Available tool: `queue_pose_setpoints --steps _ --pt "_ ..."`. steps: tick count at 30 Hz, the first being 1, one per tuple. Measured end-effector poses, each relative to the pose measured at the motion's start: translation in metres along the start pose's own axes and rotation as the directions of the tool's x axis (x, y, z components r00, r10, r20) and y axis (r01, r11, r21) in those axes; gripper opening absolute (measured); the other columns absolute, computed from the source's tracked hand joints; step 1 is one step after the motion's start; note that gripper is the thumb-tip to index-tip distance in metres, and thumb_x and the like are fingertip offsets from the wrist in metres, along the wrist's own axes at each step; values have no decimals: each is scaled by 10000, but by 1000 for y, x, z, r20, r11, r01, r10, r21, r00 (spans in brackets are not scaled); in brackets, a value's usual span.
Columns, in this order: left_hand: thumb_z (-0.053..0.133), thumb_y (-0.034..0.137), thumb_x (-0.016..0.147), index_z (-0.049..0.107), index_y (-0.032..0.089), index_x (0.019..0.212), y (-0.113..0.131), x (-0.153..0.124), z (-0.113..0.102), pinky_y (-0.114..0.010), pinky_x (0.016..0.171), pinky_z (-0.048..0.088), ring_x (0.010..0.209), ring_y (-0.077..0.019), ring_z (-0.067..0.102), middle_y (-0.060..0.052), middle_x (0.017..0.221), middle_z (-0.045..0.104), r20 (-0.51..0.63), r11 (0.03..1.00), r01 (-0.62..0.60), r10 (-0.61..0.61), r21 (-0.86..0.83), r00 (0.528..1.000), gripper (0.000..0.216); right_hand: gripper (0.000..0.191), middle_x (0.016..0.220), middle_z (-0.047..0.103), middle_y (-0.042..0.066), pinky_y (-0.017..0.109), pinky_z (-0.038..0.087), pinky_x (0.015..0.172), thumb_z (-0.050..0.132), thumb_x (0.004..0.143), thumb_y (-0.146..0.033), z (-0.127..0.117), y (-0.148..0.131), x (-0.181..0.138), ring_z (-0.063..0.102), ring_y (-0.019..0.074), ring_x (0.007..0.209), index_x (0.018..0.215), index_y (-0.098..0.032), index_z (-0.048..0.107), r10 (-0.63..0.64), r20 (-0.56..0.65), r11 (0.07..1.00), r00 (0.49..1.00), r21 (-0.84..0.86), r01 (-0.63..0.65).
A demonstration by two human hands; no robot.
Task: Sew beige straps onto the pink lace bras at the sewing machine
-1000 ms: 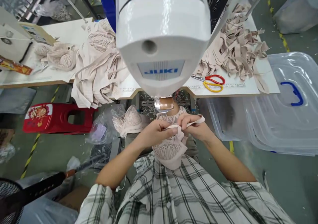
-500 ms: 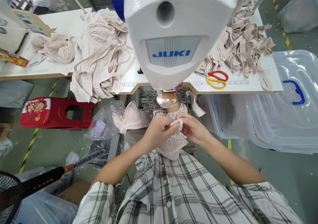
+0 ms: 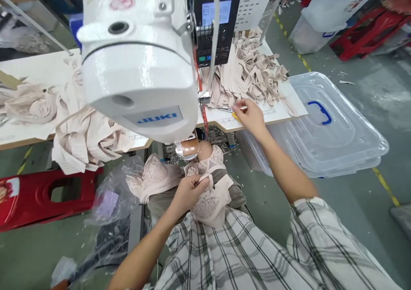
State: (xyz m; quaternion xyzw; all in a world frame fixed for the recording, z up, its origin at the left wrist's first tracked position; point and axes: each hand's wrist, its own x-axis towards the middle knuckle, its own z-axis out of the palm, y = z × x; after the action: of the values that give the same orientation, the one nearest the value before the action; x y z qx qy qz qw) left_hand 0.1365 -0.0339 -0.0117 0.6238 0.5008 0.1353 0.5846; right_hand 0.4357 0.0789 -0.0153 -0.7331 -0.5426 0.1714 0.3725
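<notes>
My left hand (image 3: 192, 191) pinches a beige bra (image 3: 210, 206) by a narrow strap end at my lap. One lace cup hangs below the hand, and another part of the bra lies toward the machine. On the table's front edge, my right hand (image 3: 252, 116) has its fingers closed at the handles of a pair of scissors (image 3: 236, 117). A bit of yellow handle and the blade, which points left, show; the rest is hidden under the hand. Another beige lace bra (image 3: 157, 174) lies to the left of my left hand.
A white JUKI sewing machine (image 3: 138, 84) with a control panel (image 3: 216, 33) stands ahead. Beige strips (image 3: 257, 73) are heaped at the right, bra pieces (image 3: 86, 136) at the left. A clear lidded box (image 3: 346, 131) is at the right, a red stool (image 3: 41, 198) at the left.
My right hand has left the bra and reached forward and right to the scissors on the table. My left hand still holds the bra. The view has turned to the right.
</notes>
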Motion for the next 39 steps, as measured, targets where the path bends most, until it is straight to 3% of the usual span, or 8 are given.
queue_pose_setpoints --steps 5,12,15,19,23,28,34,39 --pt "528 531 825 302 217 586 11 2 4 -253 561 211 591 -104 256 46 605 263 30 999 -29 28 16 999 455 145 1011 687 115 388 455 875 592 858 -301 12 -12 93 608 267 975 926 -173 598 113 -86 970 990 -206 -128" --pt "515 588 827 315 216 581 6 4 -5 -243 547 226 583 -103 275 49 586 269 -10 999 -45 45 -8 999 488 190 772 652 60 316 461 720 611 760 -110 -5 -29 110 595 214 814 648 -208 493 113 -50 982 992 -148 -119" --pt "526 577 831 336 214 578 12 2 -10 -240 532 237 565 -99 277 52 572 278 -66 998 -48 45 -49 997 481 166 661 585 -18 216 429 561 649 793 -164 -10 -33 81 526 115 613 699 -207 519 181 118 912 976 351 -211" --pt "591 546 833 436 193 584 32 -5 -21 -234 540 303 557 -99 329 47 568 352 -131 980 -102 80 -172 988 458 262 677 625 -57 145 420 483 860 635 -261 11 -41 -10 492 44 511 802 -215 664 -43 517 434 855 781 -450" --pt "675 508 813 686 166 896 45 -5 -34 -250 658 428 722 -148 540 -28 813 637 -67 959 -127 113 -253 991 352 171 749 677 -5 223 524 607 886 663 -295 36 -49 -100 603 92 627 699 -224 735 -326 529 355 784 837 -417" --pt "626 595 833 606 153 689 34 3 -34 -227 510 253 536 -85 335 41 588 433 244 970 24 37 -241 969 466 178 866 667 23 267 528 719 890 673 -336 52 -46 -141 628 128 767 693 -223 754 -301 606 386 736 783 -488" --pt "585 514 867 502 177 643 29 -1 -24 -228 512 257 552 -90 341 45 590 396 65 983 -71 83 -170 994 413 675 821 696 34 291 542 717 788 543 -793 61 -44 -165 637 155 739 874 -207 739 -163 920 178 355 381 -907" --pt "563 438 898 454 183 607 28 -5 -20 -229 495 227 538 -83 301 53 568 356 -10 992 -120 119 -39 993 402 411 705 647 -27 202 482 616 908 597 -523 48 -54 -149 542 76 604 830 -217 762 77 841 232 536 507 -830"
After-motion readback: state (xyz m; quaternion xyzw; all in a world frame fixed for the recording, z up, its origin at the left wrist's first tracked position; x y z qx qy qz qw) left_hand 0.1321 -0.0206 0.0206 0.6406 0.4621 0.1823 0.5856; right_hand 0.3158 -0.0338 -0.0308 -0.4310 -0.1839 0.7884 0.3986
